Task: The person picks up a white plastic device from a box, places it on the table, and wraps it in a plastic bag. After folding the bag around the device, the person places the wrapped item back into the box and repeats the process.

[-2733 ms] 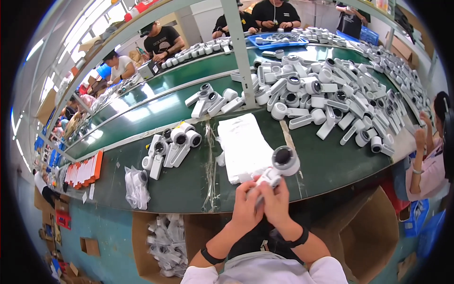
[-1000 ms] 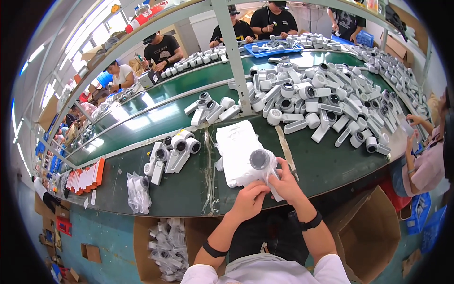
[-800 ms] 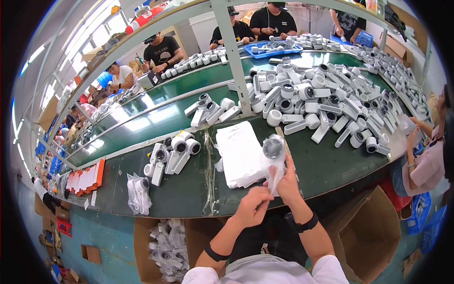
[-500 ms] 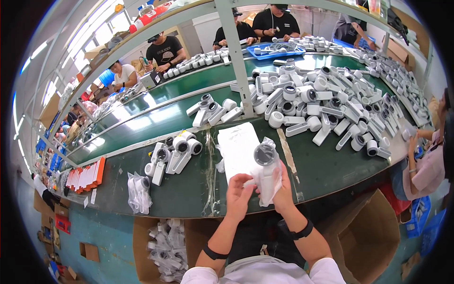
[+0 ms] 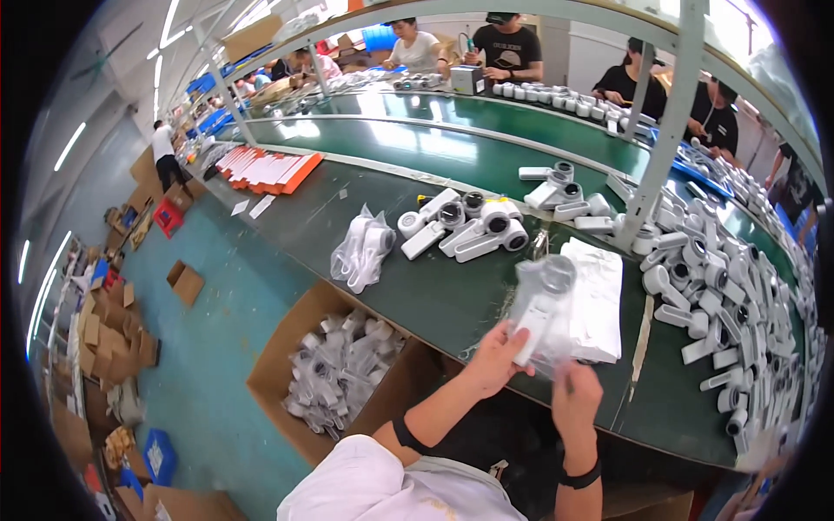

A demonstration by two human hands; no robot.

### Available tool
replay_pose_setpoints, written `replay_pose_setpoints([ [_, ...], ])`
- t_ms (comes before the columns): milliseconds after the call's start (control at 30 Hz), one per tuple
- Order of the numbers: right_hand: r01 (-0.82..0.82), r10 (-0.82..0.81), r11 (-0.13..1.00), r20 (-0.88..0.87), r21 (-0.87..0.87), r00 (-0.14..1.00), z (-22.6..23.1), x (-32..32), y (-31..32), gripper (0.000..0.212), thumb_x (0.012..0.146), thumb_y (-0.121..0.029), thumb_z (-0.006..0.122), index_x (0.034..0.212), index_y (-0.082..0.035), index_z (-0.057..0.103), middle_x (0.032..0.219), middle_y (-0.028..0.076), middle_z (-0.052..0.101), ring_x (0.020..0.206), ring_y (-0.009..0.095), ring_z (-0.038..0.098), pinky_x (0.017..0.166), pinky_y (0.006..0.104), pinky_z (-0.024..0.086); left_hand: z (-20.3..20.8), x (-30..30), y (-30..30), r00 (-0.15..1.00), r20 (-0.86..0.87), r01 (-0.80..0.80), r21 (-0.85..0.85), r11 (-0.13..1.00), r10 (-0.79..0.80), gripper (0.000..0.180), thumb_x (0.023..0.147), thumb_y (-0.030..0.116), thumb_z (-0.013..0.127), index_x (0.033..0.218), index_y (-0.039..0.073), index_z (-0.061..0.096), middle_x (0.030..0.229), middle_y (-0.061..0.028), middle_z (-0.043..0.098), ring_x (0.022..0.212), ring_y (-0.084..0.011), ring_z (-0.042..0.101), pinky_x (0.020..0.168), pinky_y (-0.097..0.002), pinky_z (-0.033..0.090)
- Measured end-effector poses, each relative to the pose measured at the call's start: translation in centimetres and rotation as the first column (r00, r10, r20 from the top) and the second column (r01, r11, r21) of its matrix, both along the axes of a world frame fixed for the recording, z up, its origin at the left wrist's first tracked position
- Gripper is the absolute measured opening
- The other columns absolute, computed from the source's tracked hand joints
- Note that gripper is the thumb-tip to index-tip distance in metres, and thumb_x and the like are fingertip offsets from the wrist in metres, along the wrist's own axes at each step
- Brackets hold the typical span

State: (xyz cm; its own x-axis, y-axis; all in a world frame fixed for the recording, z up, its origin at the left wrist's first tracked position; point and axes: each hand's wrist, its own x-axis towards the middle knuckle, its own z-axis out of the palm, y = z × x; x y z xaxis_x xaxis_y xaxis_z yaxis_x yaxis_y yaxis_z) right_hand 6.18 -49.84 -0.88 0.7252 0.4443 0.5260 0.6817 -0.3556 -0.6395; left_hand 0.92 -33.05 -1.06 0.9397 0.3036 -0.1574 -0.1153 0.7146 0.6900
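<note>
The person wears a white shirt (image 5: 347,482), with a black band (image 5: 580,478) on the right wrist and another black band (image 5: 408,434) on the left. The right hand (image 5: 578,398) is at the low end of a clear bag (image 5: 556,343). Its fingers are curled in, but it is too blurry to tell if they pinch the bag. The left hand (image 5: 497,358) is clamped on the handle of a white gadget (image 5: 537,323) in that bag, with the thumb on top. The gadget is up over the edge of a dark green table (image 5: 417,304), its round gray head pointing away.

Below the table, to the left, a brown box (image 5: 282,349) holds lots of bagged gadgets (image 5: 347,365). On the table, a white stack (image 5: 597,300) lies just right of the held gadget. A bagged bundle (image 5: 362,252) lies to the left. Behind are some bare gadgets (image 5: 469,227), and a big pile (image 5: 721,304) is on the right. Farther off are orange and white cards (image 5: 269,169), a shiny green belt (image 5: 391,139) and other workers (image 5: 508,52).
</note>
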Motion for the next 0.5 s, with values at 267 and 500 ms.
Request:
replay_pose_setpoints([
  [267,-0.098,0.122,0.992,-0.498,0.074,0.859,-3.4,0.4,-1.2,0.017,0.087,-0.010,0.067,0.099,0.003,0.068,0.075,0.005,0.066,0.064,0.006,0.057,0.060,0.0226,0.046,3.0,-7.2,18.8,0.509,0.183,-0.570,0.804,0.170,0.841,0.031,0.093,0.020,0.062,0.111,-0.004,0.054,0.101,-0.0103,0.061,0.073,-0.0152,0.060,0.053,-0.0302,0.054],
  [500,0.041,-0.009,0.997,-0.436,0.064,0.900,-6.3,0.4,-0.9,0.017,0.087,-0.014,0.067,0.093,0.002,0.068,0.070,0.009,0.063,0.060,0.013,0.057,0.058,0.0260,0.046,-3.9,-11.9,36.4,0.253,0.275,-0.030,0.960,-0.277,0.927,0.041,0.090,0.025,0.062,0.117,-0.004,0.053,0.109,-0.0229,0.056,0.101,-0.0397,0.054,0.090,-0.0445,0.042],
])
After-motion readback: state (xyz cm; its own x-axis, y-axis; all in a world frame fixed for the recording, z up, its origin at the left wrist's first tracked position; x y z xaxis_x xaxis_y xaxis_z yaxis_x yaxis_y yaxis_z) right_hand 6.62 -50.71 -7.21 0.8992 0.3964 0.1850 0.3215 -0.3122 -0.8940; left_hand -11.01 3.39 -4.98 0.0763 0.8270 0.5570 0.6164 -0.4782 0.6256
